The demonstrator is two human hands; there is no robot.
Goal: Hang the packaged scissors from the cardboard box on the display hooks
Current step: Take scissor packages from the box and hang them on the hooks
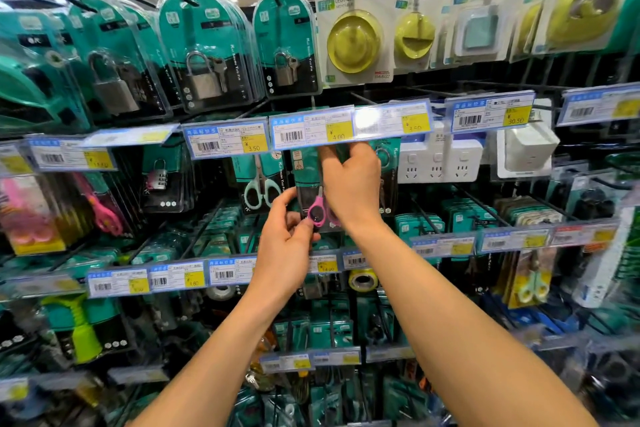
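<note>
Head view: both forearms extend up and away toward the far display wall. The left hand [284,243] is raised palm-inward, thumb and fingers pinching the lower edge of the packaged scissors [316,210], which have pink handles. The right hand [349,184] sits higher, back toward the camera, its fingers [337,152] curled over the pack's upper part just beneath the price label [311,130]. The pack stands upright, just right of a hanging mint-handled scissors pack [262,185].
</note>
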